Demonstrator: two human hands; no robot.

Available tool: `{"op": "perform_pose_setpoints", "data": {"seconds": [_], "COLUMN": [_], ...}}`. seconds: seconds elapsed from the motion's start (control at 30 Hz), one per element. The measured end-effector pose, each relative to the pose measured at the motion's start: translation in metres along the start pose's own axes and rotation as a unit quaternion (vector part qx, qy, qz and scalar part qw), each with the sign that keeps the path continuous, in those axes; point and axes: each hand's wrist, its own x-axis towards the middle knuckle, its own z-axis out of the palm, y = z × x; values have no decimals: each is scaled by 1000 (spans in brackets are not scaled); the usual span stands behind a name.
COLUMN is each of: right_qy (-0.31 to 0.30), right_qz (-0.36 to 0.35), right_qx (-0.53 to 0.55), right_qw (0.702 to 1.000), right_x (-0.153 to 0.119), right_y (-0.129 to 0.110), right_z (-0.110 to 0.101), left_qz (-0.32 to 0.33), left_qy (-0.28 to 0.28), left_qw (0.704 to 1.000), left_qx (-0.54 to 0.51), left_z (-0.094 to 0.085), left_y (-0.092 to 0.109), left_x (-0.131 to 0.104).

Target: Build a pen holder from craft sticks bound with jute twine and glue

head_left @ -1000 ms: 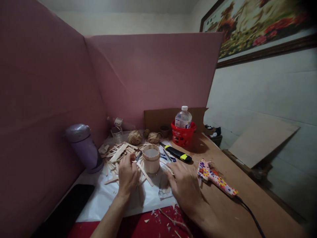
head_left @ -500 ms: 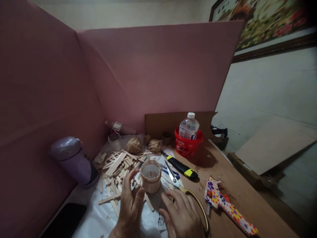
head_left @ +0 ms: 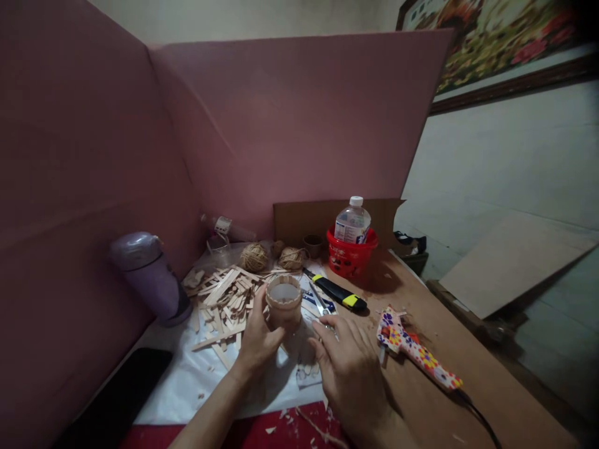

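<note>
My left hand [head_left: 262, 340] curves around the left side of a small round cup [head_left: 284, 308], with the thumb at its front. The cup is cased in pale wood, has a raised band near the rim, and stands upright. My right hand [head_left: 350, 358] hovers to the right of the cup, fingers loosely bent and thumb apart, with nothing visible in it. Scissors [head_left: 320, 303] point away from beneath this hand, which hides their handles. Beyond them lies a black and yellow utility knife [head_left: 339, 293]. Loose craft sticks [head_left: 229, 299] are heaped left of the cup.
A floral glue gun [head_left: 416, 349] with its cord lies at right. A red basket [head_left: 349, 259] holds a clear bottle [head_left: 353, 223]. Twine balls [head_left: 254, 257] sit at the back. A purple tumbler [head_left: 152, 280] and a black flat object [head_left: 121, 393] are at left.
My left hand has moved in from beside the cup to close around it. My right hand has shifted slightly, covering the scissors' handles. The view has tilted, showing red cloth at the front.
</note>
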Motion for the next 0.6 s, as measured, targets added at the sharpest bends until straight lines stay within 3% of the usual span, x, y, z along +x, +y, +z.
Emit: {"op": "perform_pose_setpoints", "data": {"seconds": [0.1,0.23,0.3,0.47,0.6], "right_qy": [-10,-6,-9,-31,-39], "right_qz": [0,9,18,30,30], "right_qx": [-5,-22,-17,38,55], "right_qw": [1000,1000,1000,998,997], "right_x": [0,2,4,5,4], "right_y": [1,6,7,5,4], "right_z": [1,5,6,7,8], "left_qz": [2,20,34,53,28], "left_qy": [-15,78,92,36,3], "left_qw": [1000,997,995,998,1000], "left_qx": [0,-5,-11,-1,9], "left_z": [-4,-14,-14,1,8], "left_y": [1,4,8,16,10], "left_x": [5,13,15,10,6]}}
